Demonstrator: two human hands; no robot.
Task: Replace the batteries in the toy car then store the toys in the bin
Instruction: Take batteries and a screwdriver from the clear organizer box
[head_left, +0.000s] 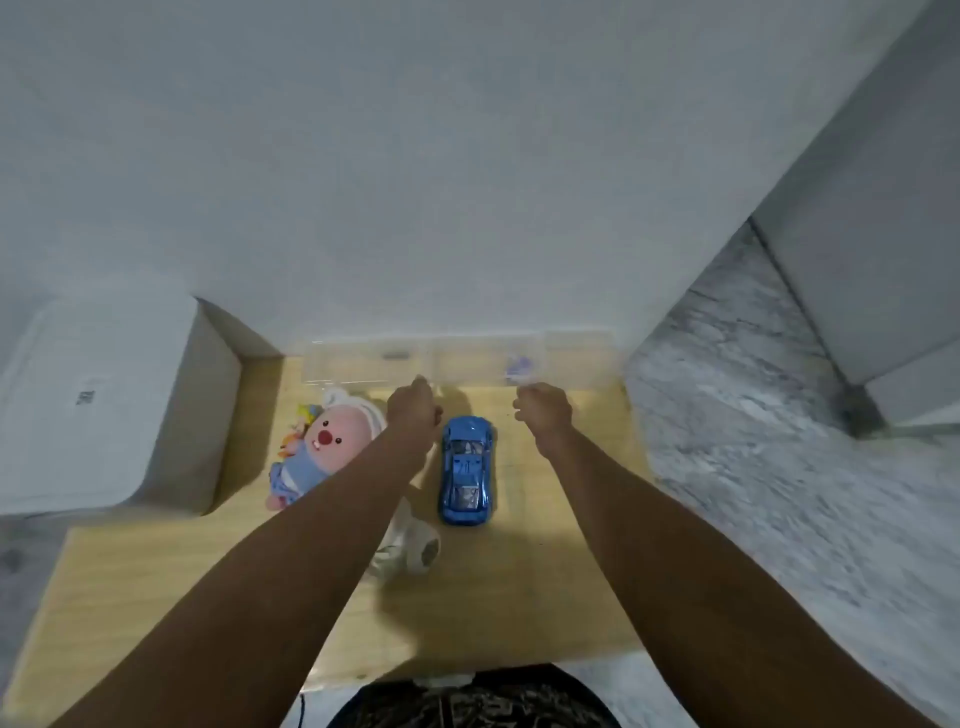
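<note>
A blue toy car (466, 470) stands on the wooden table (550, 571), nose pointing away from me. At the back against the wall sits a clear plastic bin (363, 361). My left hand (412, 410) and my right hand (544, 410) reach forward on either side of the car, with fingers curled at the bin's near rim, apparently gripping it. A pink plush toy in blue clothes (317, 452) lies left of my left arm. A grey-white plush toy (418, 548) lies partly hidden under that arm.
A white box-shaped appliance (88, 410) stands at the table's left. The wall (467, 182) rises right behind the bin. To the right is marbled floor (779, 467) and a white cabinet (893, 286). Bare tabletop lies in front of the car.
</note>
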